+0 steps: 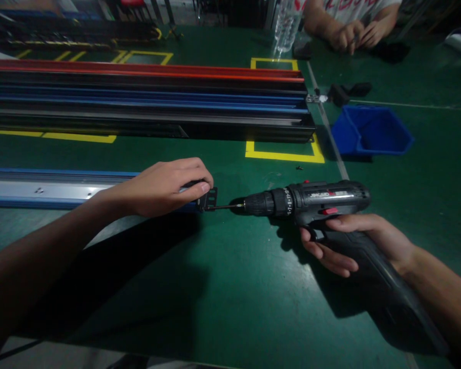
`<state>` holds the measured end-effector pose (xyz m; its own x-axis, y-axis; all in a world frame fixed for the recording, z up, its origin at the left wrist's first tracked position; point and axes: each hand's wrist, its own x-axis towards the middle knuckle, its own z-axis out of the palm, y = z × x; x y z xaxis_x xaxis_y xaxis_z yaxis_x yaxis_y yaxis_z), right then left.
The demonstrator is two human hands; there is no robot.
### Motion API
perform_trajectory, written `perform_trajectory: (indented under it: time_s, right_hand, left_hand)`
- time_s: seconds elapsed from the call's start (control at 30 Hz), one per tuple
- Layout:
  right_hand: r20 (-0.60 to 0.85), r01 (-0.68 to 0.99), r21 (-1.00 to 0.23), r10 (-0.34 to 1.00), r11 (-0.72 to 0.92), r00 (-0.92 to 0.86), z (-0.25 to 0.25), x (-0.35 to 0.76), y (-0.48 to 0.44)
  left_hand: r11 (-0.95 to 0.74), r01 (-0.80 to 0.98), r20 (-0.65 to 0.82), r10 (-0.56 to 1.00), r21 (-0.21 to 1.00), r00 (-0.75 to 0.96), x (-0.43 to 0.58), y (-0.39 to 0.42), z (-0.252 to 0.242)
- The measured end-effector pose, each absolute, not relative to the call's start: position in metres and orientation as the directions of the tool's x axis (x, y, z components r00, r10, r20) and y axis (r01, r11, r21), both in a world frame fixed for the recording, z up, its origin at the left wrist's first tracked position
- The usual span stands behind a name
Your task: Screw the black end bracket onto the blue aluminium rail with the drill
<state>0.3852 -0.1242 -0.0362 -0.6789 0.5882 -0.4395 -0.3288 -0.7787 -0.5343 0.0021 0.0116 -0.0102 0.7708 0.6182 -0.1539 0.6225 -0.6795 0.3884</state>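
My right hand (346, 246) is wrapped round the handle of a black cordless drill (326, 197), its index finger at the trigger. The drill lies level and points left. A long thin bit (226, 206) runs from its chuck to a black end bracket (212, 197) with slots. That bracket sits at the end of a blue and silver metal profile (61, 189). Over this end my left hand (172, 187) is closed, fingers curled round the profile and bracket. Whether the bit's tip sits in a screw is too small to tell.
Behind lie several long red, blue and black profiles (149, 100). A blue plastic bin (372, 133) stands to the right, near small dark blocks (346, 94). A tiny screw (299, 168) lies on the green table (246, 287). Across it are another person's hands (355, 38) and a clear bottle (286, 25).
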Motion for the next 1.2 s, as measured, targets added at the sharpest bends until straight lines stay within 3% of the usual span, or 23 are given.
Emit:
perform_trajectory:
  time_s: [1.2]
  right_hand:
    - [-0.402, -0.353, -0.519, 0.587, -0.779, -0.703, -0.0332, 0.3845, -0.1234]
  left_hand:
    - [-0.675, 0.635, -0.158, 0.629, 0.376, 0.761, 0.0028, 0.0118, -0.0103]
